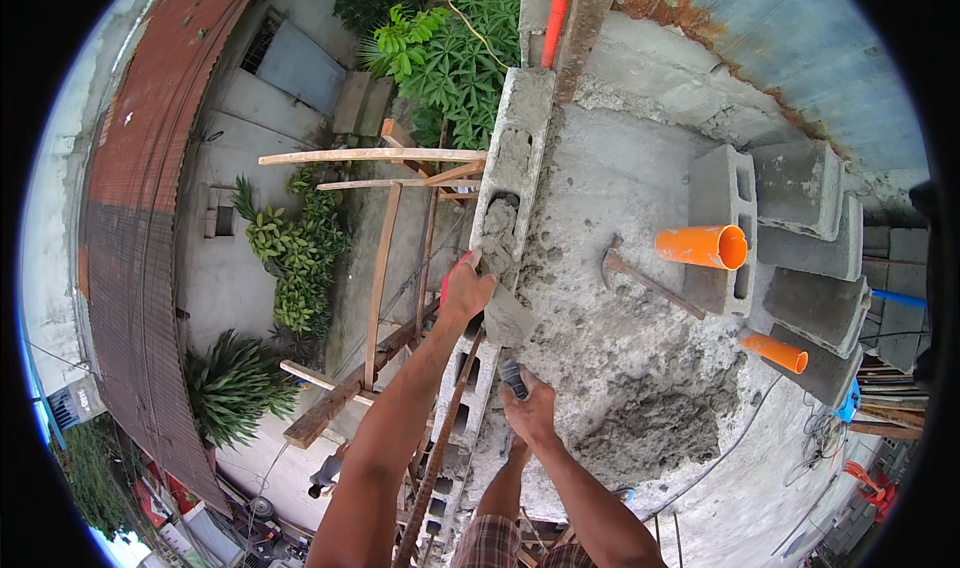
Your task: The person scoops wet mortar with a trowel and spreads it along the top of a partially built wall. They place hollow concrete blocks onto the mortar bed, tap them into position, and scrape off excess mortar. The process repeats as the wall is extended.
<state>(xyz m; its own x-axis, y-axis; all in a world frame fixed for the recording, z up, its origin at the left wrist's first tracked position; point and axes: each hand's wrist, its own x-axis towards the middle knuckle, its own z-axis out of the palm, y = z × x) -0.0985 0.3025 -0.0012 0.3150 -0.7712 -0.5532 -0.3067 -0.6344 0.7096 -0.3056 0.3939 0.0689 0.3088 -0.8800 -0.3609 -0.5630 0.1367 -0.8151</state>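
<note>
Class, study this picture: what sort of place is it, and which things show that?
Probably an outdoor building site: it has a row of hollow concrete blocks, a rough heap of grey mortar, and wooden framing beside the row.

One fisheye view from the person's head, steeply down onto the nearby block wall [508, 183]

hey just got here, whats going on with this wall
Someone's at work at a hollow-block wall. The right hand grips a dark handle beside the wall; the left hand, over the wall, holds something red, mostly hidden. Mortar sits on the block tops ahead; a bigger heap lies to the right, with a hammer beyond.
</note>
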